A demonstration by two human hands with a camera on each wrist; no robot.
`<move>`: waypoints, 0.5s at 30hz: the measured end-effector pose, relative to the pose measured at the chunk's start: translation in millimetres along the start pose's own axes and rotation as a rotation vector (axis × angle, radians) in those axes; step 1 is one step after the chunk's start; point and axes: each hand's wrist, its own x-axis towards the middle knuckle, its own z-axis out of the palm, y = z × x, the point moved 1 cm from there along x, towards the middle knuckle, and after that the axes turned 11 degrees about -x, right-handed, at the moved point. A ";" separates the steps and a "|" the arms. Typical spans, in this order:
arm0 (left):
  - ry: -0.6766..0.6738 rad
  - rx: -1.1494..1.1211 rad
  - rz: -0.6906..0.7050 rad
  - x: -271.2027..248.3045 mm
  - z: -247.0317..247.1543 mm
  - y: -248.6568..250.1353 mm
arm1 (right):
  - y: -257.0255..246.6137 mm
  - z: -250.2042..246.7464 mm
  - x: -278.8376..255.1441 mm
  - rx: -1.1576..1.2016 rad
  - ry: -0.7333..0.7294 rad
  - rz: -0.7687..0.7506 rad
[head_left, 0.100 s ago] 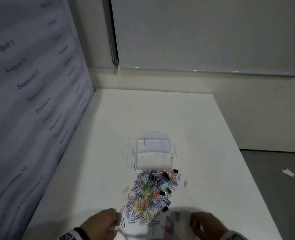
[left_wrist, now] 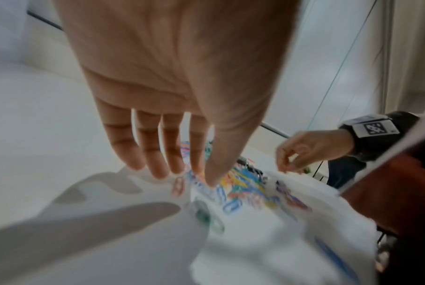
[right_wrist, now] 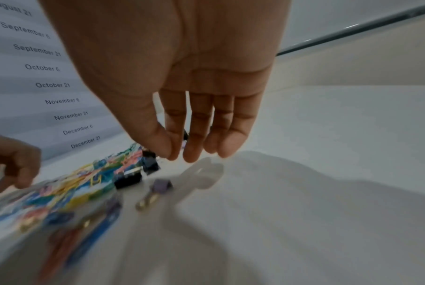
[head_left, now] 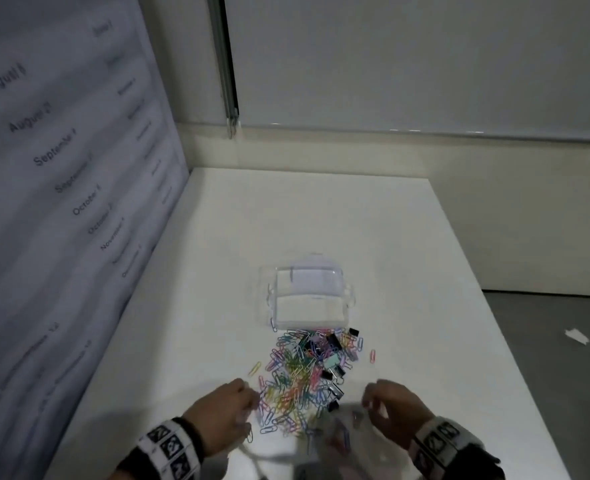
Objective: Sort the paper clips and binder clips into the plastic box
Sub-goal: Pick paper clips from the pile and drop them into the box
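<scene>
A heap of coloured paper clips [head_left: 297, 379], with black and pastel binder clips [head_left: 333, 341] along its right side, lies on the white table [head_left: 321, 220]. Just beyond it stands the clear plastic box [head_left: 309, 299], lid open and nothing visible inside. My left hand [head_left: 252, 401] and right hand [head_left: 368, 401] are at the heap's near end. Each pinches an edge of a clear plastic bag [head_left: 342, 434] that holds a few clips. In the wrist views the left hand [left_wrist: 204, 177] and right hand [right_wrist: 172, 154] each have thumb against forefinger. A purple binder clip [right_wrist: 161, 185] lies under the right hand.
A banner printed with dates [head_left: 61, 202] stands along the table's left side. A wall closes off the back. The table's right edge drops to a grey floor with a paper scrap [head_left: 577, 336].
Both hands and the bag have moved away from me, toward the near end of the heap. The box and the heap have not moved.
</scene>
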 end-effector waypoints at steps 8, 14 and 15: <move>-0.132 -0.099 -0.129 45.7 13.0 31.0 | -62.3 -43.9 65.0 -0.029 -0.108 -0.076; 0.118 -0.251 -0.145 67.9 23.6 35.4 | -78.7 -30.3 81.5 -0.077 -0.182 -0.029; 0.143 -0.275 -0.149 71.4 23.6 35.8 | -79.8 -28.2 84.1 -0.086 -0.177 -0.019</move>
